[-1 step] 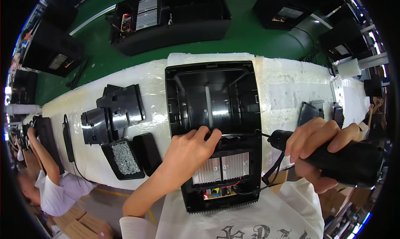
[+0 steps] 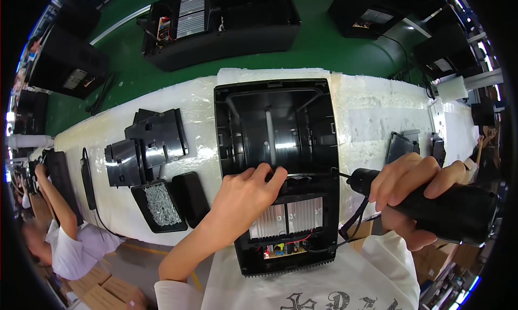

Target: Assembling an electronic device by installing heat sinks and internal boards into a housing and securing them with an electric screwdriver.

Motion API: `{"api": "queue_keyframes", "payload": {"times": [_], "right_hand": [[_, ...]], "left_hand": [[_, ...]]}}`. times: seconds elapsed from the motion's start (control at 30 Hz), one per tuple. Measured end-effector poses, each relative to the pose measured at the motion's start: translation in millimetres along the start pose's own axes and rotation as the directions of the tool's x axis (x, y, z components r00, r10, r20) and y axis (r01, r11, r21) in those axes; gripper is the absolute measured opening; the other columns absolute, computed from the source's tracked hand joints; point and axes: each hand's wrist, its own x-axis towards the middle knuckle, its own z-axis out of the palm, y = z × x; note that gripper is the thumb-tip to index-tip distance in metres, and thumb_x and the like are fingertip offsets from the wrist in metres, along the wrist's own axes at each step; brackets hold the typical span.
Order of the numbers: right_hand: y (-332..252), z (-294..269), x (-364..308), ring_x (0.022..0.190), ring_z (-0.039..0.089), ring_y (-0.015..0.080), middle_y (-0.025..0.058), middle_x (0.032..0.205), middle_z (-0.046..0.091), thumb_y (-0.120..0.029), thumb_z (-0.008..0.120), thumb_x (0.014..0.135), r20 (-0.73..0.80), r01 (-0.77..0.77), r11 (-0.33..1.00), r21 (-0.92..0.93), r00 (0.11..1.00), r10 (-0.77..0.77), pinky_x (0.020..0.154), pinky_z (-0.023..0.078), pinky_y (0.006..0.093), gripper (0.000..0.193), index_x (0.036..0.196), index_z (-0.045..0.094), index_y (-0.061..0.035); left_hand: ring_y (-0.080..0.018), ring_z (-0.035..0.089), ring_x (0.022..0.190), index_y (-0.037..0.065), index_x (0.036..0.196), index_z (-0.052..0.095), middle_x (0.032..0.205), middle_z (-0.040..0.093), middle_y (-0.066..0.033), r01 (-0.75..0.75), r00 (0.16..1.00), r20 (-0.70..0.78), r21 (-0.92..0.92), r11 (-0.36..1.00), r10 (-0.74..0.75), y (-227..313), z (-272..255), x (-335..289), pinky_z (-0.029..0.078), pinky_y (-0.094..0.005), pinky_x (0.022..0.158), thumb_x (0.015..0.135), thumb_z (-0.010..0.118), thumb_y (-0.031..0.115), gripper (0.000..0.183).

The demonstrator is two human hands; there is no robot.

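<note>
The black casing (image 2: pixel 276 169) lies open on the white-covered bench (image 2: pixel 372 115). The left hand (image 2: pixel 243 194) rests fingertips together on its middle bar; the right hand (image 2: pixel 415 188) is clamped on a black power screwdriver (image 2: pixel 431 202) aimed at it. Left of it — two black plastic parts (image 2: pixel 145 145), one tray of screws (image 2: pixel 158 204). Behind, one open black unit (image 2: pixel 221 24).

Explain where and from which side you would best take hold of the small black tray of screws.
Probably the tray by its two long rims, from above. It lies flat on the white bench, screws heaped inside, so a level lift matters. A black lid sits close on its right, and black parts crowd its far end.
</note>
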Motion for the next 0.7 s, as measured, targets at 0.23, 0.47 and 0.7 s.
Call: {"api": "queue_keyframes", "payload": {"times": [0.23, 0.47, 0.7], "right_hand": [[19, -9, -1, 0.063, 0.063, 0.0275, 0.0175, 0.086, 0.061, -0.028, 0.092, 0.065, -0.007, 0.039, 0.996, 0.074, 0.999, -0.039, 0.059, 0.055, 0.0408, 0.070, 0.107, 0.040, -0.0084], [17, -1, -6, 0.061, 0.062, 0.0261, 0.0157, 0.079, 0.061, -0.034, 0.092, 0.065, 0.043, 0.077, 0.997, 0.032, 0.996, -0.078, 0.055, 0.055, 0.0372, 0.069, 0.105, 0.044, -0.0063], [33, -3, -4, 0.065, 0.061, 0.0214, 0.0116, 0.081, 0.060, -0.043, 0.088, 0.068, 0.021, 0.000, 0.978, 0.210, 1.000, -0.005, 0.060, 0.053, 0.0361, 0.064, 0.102, 0.047, -0.0056]], "left_hand": [[-0.0237, 0.065, 0.070, 0.006, 0.106, 0.057, 0.087, 0.059, -0.0072, 0.050, 0.996, 0.076, -0.039, 0.998, -0.047, 2, -5, 2, 0.051, -0.0344, 0.054, 0.072, 0.066, 0.000, 0.035], [-0.0222, 0.064, 0.071, 0.006, 0.107, 0.058, 0.085, 0.057, -0.0066, 0.024, 0.996, 0.092, -0.025, 0.999, -0.022, 4, -5, 0, 0.051, -0.0341, 0.055, 0.070, 0.065, 0.001, 0.038], [-0.0228, 0.066, 0.073, 0.004, 0.098, 0.062, 0.093, 0.062, -0.0068, 0.055, 0.997, 0.059, -0.077, 0.996, -0.051, 0, 3, -6, 0.052, -0.0337, 0.057, 0.078, 0.068, 0.006, 0.021]]}}
